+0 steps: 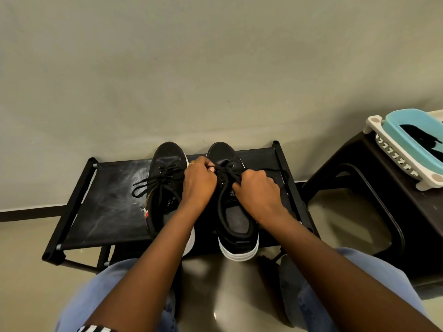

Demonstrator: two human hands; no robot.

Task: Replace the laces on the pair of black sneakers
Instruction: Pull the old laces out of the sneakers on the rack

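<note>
Black rack [103, 202] | both forearms extended | left hand [199, 180], right hand [257, 190] fingers curled, pinching right sneaker's lace [230, 172]

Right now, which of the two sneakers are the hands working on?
The right-hand sneaker: both the left hand and the right hand grip its lace, while the left-hand sneaker sits untouched with its bow tied.

- The low black rack [105, 207] in front of my knees fills the middle of the frame, its scuffed top sheet stretched between tube rails.
- My two black sneakers sit side by side on it at centre: the left sneaker [165, 164] and the right sneaker [230, 226], toes toward the wall, white-soled heels overhanging the near edge.
</note>
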